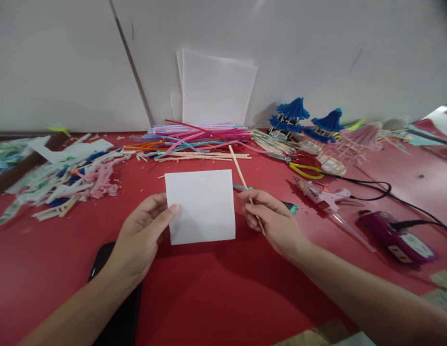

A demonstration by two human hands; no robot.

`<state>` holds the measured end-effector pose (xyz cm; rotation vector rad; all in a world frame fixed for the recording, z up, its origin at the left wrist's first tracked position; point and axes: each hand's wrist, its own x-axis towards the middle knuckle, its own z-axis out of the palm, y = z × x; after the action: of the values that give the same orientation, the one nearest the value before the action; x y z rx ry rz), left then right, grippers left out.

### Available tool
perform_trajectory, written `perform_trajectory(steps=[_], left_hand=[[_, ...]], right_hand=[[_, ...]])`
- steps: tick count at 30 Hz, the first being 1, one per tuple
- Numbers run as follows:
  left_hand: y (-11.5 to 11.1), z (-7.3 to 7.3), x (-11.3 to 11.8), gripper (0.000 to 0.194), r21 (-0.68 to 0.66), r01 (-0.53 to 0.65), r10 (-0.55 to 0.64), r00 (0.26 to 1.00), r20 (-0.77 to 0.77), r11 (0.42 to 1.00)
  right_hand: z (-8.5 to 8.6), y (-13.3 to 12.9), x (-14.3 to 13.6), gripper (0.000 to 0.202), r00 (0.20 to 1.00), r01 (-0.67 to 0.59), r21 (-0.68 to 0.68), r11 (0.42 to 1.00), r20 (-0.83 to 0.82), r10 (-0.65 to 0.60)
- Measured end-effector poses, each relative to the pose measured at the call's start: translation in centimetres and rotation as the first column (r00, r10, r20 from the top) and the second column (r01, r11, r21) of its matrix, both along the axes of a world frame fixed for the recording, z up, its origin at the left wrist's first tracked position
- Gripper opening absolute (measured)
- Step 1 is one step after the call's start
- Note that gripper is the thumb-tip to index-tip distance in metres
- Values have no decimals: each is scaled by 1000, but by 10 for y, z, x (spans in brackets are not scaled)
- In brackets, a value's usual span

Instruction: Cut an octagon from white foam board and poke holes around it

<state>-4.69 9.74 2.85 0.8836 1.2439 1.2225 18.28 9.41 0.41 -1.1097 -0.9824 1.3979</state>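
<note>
White paper square (203, 209): held in the air above the red desk (216, 298), between both hands | handling: probably light and easy to crease, so better taken by its edges | left hand (146, 230): grip pinched on its left edge, thumb in front | right hand (271, 218): grip closed around wooden stick (238, 167) | beyond: coloured sticks (201, 137), lying in a pile

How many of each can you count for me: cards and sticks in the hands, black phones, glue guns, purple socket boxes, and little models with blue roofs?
White card in the left hand: 1
Pale stick in the right hand: 1
Black phone: 1
Glue gun: 1
Purple socket box: 1
Blue-roofed models: 2
Total: 7
</note>
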Motion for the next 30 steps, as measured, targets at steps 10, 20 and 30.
perform_trajectory(steps=[10, 20, 30], left_hand=[[0, 3, 2, 38, -57, 34, -34, 999, 6, 998], [-4, -11, -5, 46, -32, 296, -273, 828, -490, 955], [-23, -12, -2, 40, 258, 810, 162, 203, -966, 527]], right_hand=[[-2, 0, 5, 7, 999, -11, 83, 997, -34, 13], [0, -2, 7, 23, 962, -31, 162, 986, 271, -15], [9, -10, 13, 21, 366, -298, 87, 951, 930, 29]])
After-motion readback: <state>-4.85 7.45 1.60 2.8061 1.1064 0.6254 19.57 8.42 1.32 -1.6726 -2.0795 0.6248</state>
